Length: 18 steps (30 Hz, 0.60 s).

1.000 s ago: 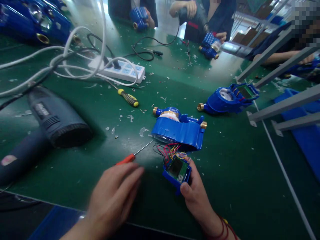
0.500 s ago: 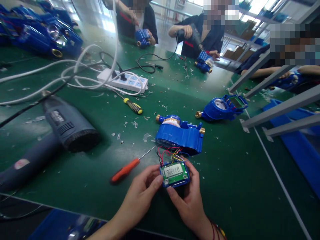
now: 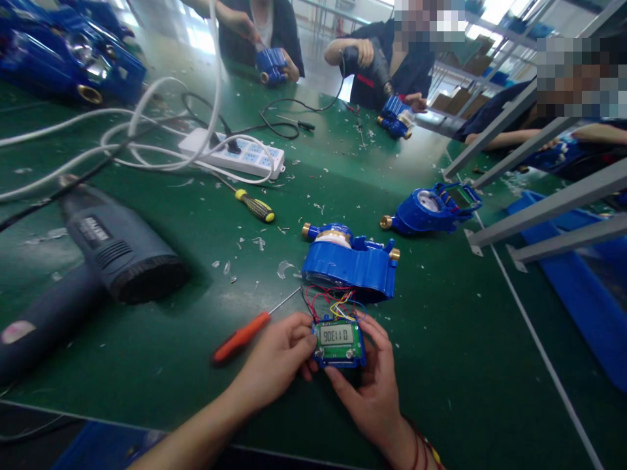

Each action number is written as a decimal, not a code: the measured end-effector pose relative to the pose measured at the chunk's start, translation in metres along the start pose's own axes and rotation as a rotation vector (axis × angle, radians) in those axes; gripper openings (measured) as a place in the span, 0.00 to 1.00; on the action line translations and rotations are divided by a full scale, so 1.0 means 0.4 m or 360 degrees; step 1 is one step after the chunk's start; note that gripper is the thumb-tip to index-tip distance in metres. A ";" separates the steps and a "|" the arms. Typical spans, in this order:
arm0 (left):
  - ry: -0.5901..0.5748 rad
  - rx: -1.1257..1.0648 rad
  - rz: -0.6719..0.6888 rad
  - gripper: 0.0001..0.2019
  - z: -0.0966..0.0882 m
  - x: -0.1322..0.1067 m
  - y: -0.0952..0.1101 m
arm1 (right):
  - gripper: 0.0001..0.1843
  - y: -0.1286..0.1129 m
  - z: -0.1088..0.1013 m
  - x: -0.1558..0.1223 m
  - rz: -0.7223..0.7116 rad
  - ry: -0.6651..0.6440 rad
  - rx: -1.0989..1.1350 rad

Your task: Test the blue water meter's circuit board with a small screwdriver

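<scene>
Between my two hands is a green circuit board with an LCD display [image 3: 337,335], set in a blue frame; its digits appear upside down. My left hand [image 3: 287,349] grips the board's left edge with thumb and fingers. On the other side my right hand [image 3: 369,375] is closed round the right edge, thumb at the lower rim. Red, yellow, blue and black wires [image 3: 337,301] run from the board's top to a blue water meter [image 3: 350,266] with brass ends, lying just beyond. An orange screwdriver [image 3: 242,337] lies left of my left hand, its tip near the meter.
A heat gun [image 3: 117,248] lies at left, near a white power strip [image 3: 235,153] with looping cables. A yellow-black screwdriver [image 3: 255,205], another blue meter [image 3: 431,209] and plastic scraps lie beyond. Grey metal posts [image 3: 548,209] stand at right. Co-workers handle meters across the table.
The board is tilted a little differently, its display now sitting more level, and it stays in both hands. My view has shifted slightly, moving the surrounding things a little left.
</scene>
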<state>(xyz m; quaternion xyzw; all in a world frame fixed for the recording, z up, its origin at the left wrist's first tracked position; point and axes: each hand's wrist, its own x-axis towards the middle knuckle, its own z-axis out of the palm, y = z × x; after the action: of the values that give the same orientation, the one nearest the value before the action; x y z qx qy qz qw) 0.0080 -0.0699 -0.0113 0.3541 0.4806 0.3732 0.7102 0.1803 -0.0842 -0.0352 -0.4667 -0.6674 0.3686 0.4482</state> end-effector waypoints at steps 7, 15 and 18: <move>0.0013 0.0113 -0.0036 0.11 0.002 0.009 -0.002 | 0.35 0.000 0.002 -0.003 -0.0060 0.0012 -0.0056; -0.0043 0.0086 0.0048 0.16 -0.003 0.006 0.001 | 0.36 0.000 0.007 -0.001 0.0003 0.0009 0.0123; -0.0059 0.0055 0.0071 0.16 -0.002 0.012 0.007 | 0.36 0.001 0.008 -0.004 0.0044 0.0017 0.0159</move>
<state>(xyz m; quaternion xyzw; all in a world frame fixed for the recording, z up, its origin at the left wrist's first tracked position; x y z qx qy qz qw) 0.0079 -0.0644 -0.0110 0.3836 0.4657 0.3741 0.7042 0.1777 -0.0858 -0.0371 -0.4549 -0.6393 0.4050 0.4693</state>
